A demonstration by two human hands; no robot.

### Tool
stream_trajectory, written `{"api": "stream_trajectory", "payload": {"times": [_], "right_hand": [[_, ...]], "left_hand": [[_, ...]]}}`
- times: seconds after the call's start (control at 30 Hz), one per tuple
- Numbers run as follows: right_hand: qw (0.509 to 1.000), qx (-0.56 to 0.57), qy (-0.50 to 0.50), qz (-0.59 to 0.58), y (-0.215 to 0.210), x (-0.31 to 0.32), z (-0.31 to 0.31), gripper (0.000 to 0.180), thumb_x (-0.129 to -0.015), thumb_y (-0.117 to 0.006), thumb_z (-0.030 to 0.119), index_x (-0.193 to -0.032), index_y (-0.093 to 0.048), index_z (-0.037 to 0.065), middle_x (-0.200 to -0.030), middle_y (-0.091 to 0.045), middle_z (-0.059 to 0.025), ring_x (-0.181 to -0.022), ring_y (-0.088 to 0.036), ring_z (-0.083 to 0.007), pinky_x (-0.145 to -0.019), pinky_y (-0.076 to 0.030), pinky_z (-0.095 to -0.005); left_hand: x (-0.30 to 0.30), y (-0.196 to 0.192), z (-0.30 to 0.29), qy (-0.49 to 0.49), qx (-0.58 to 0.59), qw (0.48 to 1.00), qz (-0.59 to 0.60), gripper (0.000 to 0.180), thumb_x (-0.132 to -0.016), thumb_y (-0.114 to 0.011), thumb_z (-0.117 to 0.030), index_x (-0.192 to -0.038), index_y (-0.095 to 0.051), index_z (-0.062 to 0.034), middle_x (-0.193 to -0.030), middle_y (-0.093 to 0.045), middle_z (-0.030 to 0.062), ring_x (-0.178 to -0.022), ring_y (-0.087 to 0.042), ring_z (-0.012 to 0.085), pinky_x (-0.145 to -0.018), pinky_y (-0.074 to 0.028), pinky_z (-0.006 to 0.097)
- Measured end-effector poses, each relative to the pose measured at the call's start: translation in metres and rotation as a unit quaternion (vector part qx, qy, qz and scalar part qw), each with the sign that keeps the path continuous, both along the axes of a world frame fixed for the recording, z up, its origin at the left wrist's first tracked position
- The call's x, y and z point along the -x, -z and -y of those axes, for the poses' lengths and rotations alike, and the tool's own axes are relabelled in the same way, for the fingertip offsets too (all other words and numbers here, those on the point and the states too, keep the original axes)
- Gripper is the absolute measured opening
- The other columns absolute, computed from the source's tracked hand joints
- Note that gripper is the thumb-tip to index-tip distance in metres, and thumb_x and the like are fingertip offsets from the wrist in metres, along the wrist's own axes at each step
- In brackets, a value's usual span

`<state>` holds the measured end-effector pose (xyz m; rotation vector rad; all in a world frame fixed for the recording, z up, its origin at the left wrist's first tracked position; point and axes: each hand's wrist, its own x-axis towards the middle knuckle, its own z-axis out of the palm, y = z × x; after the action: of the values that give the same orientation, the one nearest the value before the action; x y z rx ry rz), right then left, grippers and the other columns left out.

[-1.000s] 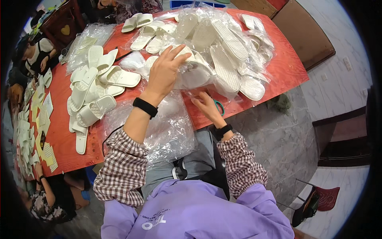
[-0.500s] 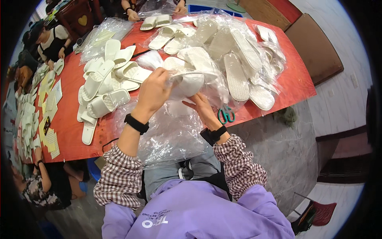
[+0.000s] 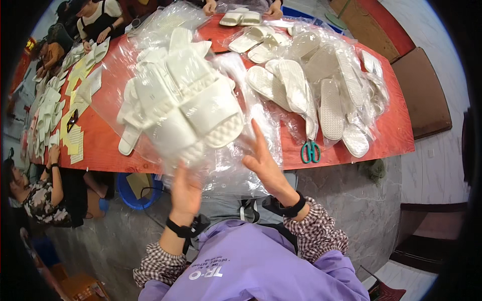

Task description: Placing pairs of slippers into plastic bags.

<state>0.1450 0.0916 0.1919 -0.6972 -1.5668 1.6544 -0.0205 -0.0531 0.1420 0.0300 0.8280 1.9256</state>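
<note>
A pair of white slide slippers (image 3: 173, 108) lies inside a loose clear plastic bag (image 3: 113, 83). It looms large over the left part of the red table and hides much of the loose slippers beneath. At the bag's near edge is my left hand (image 3: 186, 193), its fingers smeared by motion; whether they grip the plastic is unclear. My right hand (image 3: 265, 168) has its fingers spread, just right of the slippers and over more clear plastic (image 3: 226, 173). Nothing shows in that hand.
Bagged white slippers (image 3: 329, 103) are heaped on the red table (image 3: 394, 135)'s right side. Green-handled scissors (image 3: 310, 152) lie near its front edge. Yellow sheets (image 3: 75, 140) and more slippers line the left. A blue bucket (image 3: 133, 200) stands below. Other people work around the table.
The bagged slippers have come away from my right hand and moved left over the loose pile. My left hand has drawn back toward me, and the right hand's fingers have spread. The view has shifted.
</note>
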Motion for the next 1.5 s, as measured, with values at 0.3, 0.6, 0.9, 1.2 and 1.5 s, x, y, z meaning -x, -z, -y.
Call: {"api": "stream_trajectory", "payload": {"times": [0.3,0.6,0.9,1.2,1.5], "right_hand": [[0.981,0.125,0.010,0.147,0.133,-0.003,-0.045,0.067,-0.083,-0.050,0.002,-0.147,-0.036,0.010,-0.098,-0.065,-0.0039,-0.070,-0.054,-0.0067,-0.064,-0.047,-0.0235],[0.943,0.011,-0.165,0.290,0.086,-0.033,-0.116,0.070,-0.078,-0.058,0.001,-0.145,-0.040,0.008,-0.105,-0.068,-0.0083,-0.082,-0.060,-0.0123,-0.071,-0.048,-0.0246],[0.869,-0.331,0.108,0.353,0.064,-0.041,-0.079,0.076,-0.076,-0.073,0.002,-0.144,-0.040,0.008,-0.127,-0.054,-0.0214,-0.112,-0.057,-0.0335,-0.092,-0.047,-0.0395],[0.713,-0.456,0.099,0.524,0.055,-0.050,-0.025,0.052,-0.080,-0.069,0.010,-0.130,-0.055,0.006,-0.139,-0.046,-0.0185,-0.126,-0.044,-0.0397,-0.102,-0.039,-0.0468],[0.814,-0.441,-0.025,0.376,0.100,-0.027,-0.037,0.071,-0.084,-0.069,0.026,-0.145,-0.039,0.008,-0.153,-0.030,-0.0194,-0.142,-0.026,-0.0399,-0.115,-0.025,-0.0512]], "left_hand": [[0.002,0.068,0.051,0.391,0.134,0.648,-0.640,0.053,-0.089,-0.066,-0.024,-0.133,-0.051,0.0018,-0.139,-0.047,0.0209,-0.132,-0.042,0.0350,-0.111,-0.033,0.040],[0.033,0.109,0.058,0.264,0.247,0.846,-0.392,0.028,-0.089,-0.042,0.002,-0.108,-0.062,0.0036,-0.096,-0.068,0.0136,-0.090,-0.069,0.0220,-0.078,-0.056,0.031],[0.078,0.077,0.056,0.029,0.284,0.837,-0.467,0.027,-0.093,-0.042,0.001,-0.115,-0.057,0.0027,-0.109,-0.064,0.0140,-0.100,-0.066,0.0252,-0.091,-0.052,0.034],[0.135,0.053,0.022,0.145,0.044,0.987,0.046,0.028,-0.097,-0.045,-0.006,-0.124,-0.046,-0.0017,-0.125,-0.061,0.0155,-0.093,-0.069,0.0216,-0.073,-0.060,0.033],[0.133,0.071,-0.064,0.322,0.140,0.460,-0.815,0.065,-0.079,-0.073,-0.028,-0.139,-0.050,-0.0175,-0.132,-0.056,0.0142,-0.124,-0.048,0.0354,-0.106,-0.037,0.051]]}}
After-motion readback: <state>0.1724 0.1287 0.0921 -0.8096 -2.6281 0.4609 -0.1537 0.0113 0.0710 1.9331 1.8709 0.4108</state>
